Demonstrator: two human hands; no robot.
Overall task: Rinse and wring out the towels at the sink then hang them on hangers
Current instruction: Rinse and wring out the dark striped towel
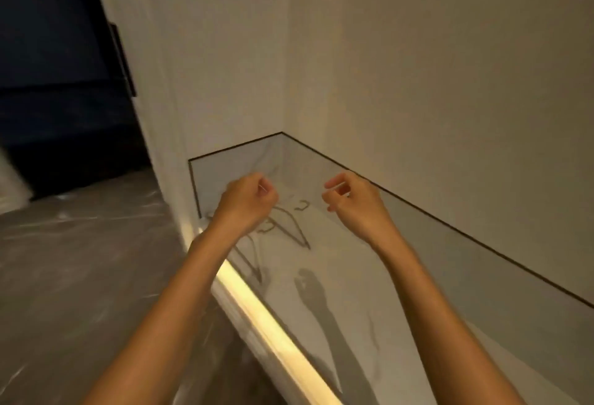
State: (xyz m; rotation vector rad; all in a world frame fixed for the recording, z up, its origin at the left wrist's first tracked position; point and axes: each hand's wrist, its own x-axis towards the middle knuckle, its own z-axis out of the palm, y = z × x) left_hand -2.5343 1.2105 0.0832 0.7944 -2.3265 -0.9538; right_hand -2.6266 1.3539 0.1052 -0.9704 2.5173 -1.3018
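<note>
Several thin metal hangers (291, 226) lie flat on a white recessed ledge (379, 279), near its far left corner. My left hand (246, 200) hovers above them with its fingers curled in, and I see nothing in it. My right hand (348, 197) is raised at the same height a little to the right, its fingertips pinched together, also with nothing visible in it. No towel and no sink are in view. The shadows of both arms fall on the ledge.
White walls (434, 76) close the ledge at the back and on the left. A lit strip (273, 317) runs along its front edge. Plastic film covers the grey floor (80, 260) at the left. A dark doorway (48, 76) opens at the upper left.
</note>
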